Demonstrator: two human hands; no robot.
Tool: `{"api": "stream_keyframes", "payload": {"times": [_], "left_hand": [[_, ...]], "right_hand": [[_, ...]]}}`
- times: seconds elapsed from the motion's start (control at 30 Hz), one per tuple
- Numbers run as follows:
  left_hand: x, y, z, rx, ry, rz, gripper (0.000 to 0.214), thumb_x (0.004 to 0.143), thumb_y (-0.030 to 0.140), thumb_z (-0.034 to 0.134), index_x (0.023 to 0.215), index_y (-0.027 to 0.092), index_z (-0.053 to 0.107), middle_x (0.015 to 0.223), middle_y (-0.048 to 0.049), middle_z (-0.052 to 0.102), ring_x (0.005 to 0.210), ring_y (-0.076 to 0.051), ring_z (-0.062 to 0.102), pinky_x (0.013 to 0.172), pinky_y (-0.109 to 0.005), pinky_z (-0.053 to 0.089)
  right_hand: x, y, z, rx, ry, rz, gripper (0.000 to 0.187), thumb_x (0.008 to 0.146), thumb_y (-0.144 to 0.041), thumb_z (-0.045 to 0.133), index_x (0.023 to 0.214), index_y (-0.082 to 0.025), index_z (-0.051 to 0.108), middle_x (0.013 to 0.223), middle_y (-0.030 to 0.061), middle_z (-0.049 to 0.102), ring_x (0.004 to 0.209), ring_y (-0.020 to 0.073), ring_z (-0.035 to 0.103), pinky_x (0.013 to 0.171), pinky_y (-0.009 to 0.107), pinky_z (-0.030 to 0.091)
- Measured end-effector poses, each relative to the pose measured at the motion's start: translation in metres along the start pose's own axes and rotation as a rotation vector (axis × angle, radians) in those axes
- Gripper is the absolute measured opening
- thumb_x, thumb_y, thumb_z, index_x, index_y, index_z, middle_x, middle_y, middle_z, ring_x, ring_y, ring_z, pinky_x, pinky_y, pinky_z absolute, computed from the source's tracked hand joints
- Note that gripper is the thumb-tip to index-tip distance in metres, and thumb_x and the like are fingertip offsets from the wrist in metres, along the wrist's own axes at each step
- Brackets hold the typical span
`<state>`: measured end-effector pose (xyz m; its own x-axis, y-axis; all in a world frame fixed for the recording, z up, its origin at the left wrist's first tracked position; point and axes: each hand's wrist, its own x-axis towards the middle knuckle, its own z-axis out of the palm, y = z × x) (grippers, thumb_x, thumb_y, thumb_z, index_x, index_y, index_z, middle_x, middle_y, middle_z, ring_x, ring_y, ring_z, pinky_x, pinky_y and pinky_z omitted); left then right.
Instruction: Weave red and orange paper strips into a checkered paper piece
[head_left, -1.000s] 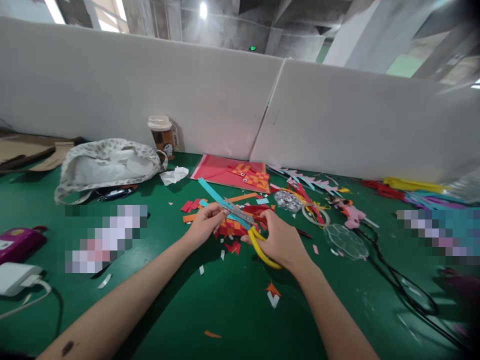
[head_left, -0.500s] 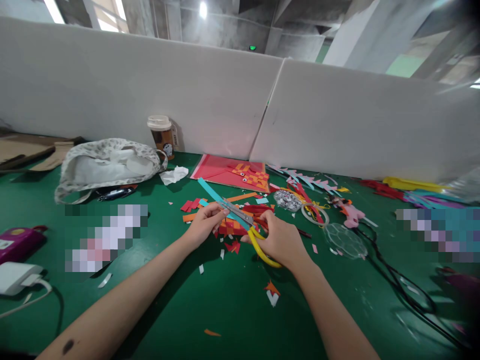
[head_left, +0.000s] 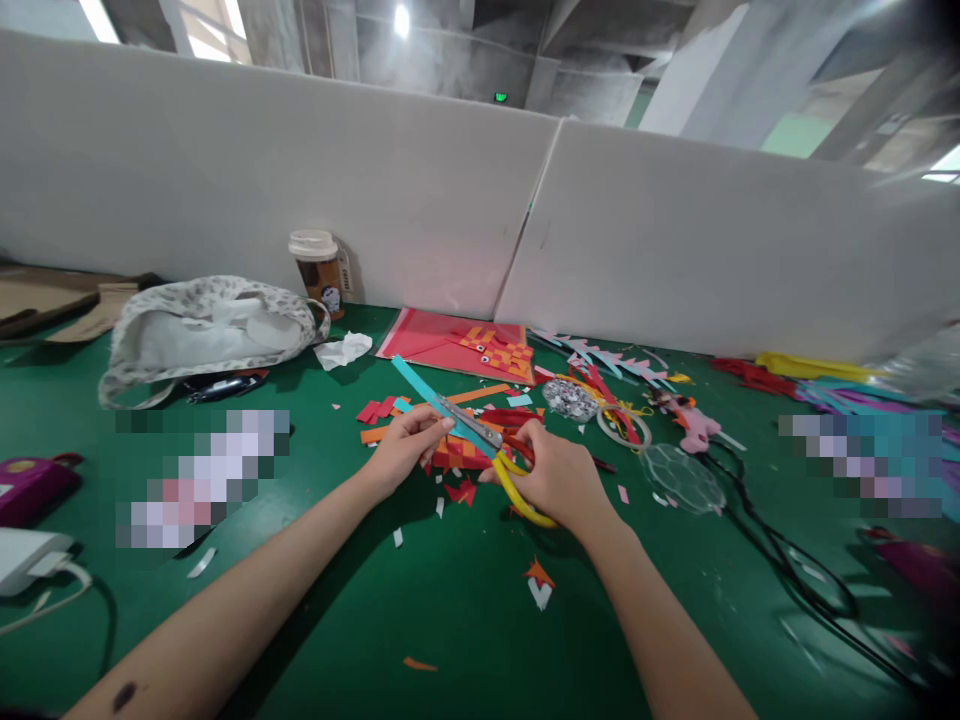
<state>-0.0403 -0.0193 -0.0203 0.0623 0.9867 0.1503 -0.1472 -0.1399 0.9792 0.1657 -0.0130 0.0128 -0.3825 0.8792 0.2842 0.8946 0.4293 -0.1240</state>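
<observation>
My left hand (head_left: 409, 447) pinches a light-blue paper strip (head_left: 412, 378) between thumb and fingers. Yellow-handled scissors (head_left: 517, 490) are gripped in my right hand (head_left: 559, 470). Their metal blades point up and left, lying along the strip by my left fingertips; whether they bite the paper I cannot tell. Beneath the hands is an orange-and-red woven paper piece (head_left: 459, 455), partly hidden. Loose orange strips (head_left: 487, 393) and red scraps (head_left: 461, 490) lie around it. Behind them rests a red sheet (head_left: 427, 340) bearing an orange-and-red woven fish shape (head_left: 495, 352).
A lidded paper cup (head_left: 316, 275) and a patterned fabric bag (head_left: 214, 335) stand back left, near a crumpled tissue (head_left: 343, 350). To the right are a tape roll (head_left: 624, 427), a pink glue gun (head_left: 697, 428) and its black cord (head_left: 780, 560). A white partition (head_left: 262, 170) bounds the green table.
The whole view has shifted slightly, with things appearing a little farther left. Both hands keep their hold on the strip and scissors, in nearly the same pose.
</observation>
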Motion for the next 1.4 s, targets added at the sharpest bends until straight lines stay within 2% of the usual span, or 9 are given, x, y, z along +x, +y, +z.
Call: {"api": "stream_keyframes", "payload": {"times": [0.17,0.27,0.53,0.77,0.97,1.4], "left_hand": [[0.0005,-0.0002,0.0003,0.006,0.013,0.01,0.027,0.074,0.041,0.062,0.07,0.015,0.056,0.04,0.0093,0.036,0.035,-0.003,0.031,0.039,-0.018,0.025],[0.0015,-0.0015,-0.0003,0.032,0.031,0.007,0.028,0.074,0.042,0.062,0.068,0.016,0.054,0.04,0.0091,0.036,0.035,-0.003,0.031,0.039,-0.018,0.025],[0.0029,-0.0062,-0.0027,0.081,-0.006,0.044,0.026,0.075,0.041,0.06,0.074,0.015,0.058,0.042,0.0087,0.037,0.035,-0.004,0.032,0.039,-0.019,0.025],[0.0018,-0.0022,-0.0024,0.077,-0.03,0.058,0.026,0.075,0.04,0.06,0.072,0.014,0.058,0.041,0.0086,0.036,0.035,-0.004,0.032,0.04,-0.019,0.025],[0.002,-0.0044,-0.0033,0.039,-0.024,0.035,0.024,0.077,0.038,0.059,0.075,0.014,0.059,0.041,0.009,0.037,0.035,-0.003,0.031,0.04,-0.018,0.024],[0.0032,-0.0044,-0.0025,0.007,0.018,0.007,0.027,0.072,0.042,0.062,0.072,0.015,0.058,0.043,0.0088,0.036,0.036,-0.004,0.031,0.039,-0.018,0.023]], "right_hand": [[-0.0008,-0.001,-0.0033,0.047,0.001,0.039,0.037,0.069,-0.053,0.052,0.086,-0.021,0.043,0.071,0.002,0.062,0.058,0.0199,0.06,0.049,0.025,0.032],[-0.0008,-0.0003,-0.0069,0.058,-0.014,0.056,0.038,0.068,-0.051,0.053,0.089,-0.021,0.043,0.071,0.0018,0.061,0.058,0.0196,0.059,0.049,0.026,0.033],[-0.0018,-0.002,-0.0056,0.099,-0.053,0.003,0.034,0.068,-0.048,0.054,0.087,-0.021,0.045,0.081,0.0044,0.065,0.07,0.0221,0.063,0.052,0.026,0.034],[-0.0021,-0.0017,-0.0045,0.045,-0.051,-0.019,0.035,0.069,-0.052,0.053,0.081,-0.021,0.042,0.069,0.0015,0.062,0.058,0.0186,0.06,0.048,0.025,0.03],[-0.0022,-0.0061,-0.0049,0.03,-0.064,-0.004,0.036,0.069,-0.053,0.052,0.081,-0.021,0.041,0.067,0.0011,0.061,0.058,0.0191,0.061,0.048,0.025,0.029],[-0.0019,-0.0087,-0.002,-0.011,-0.002,-0.006,0.037,0.07,-0.055,0.051,0.078,-0.021,0.041,0.066,0.002,0.062,0.06,0.0213,0.062,0.047,0.025,0.027]]}}
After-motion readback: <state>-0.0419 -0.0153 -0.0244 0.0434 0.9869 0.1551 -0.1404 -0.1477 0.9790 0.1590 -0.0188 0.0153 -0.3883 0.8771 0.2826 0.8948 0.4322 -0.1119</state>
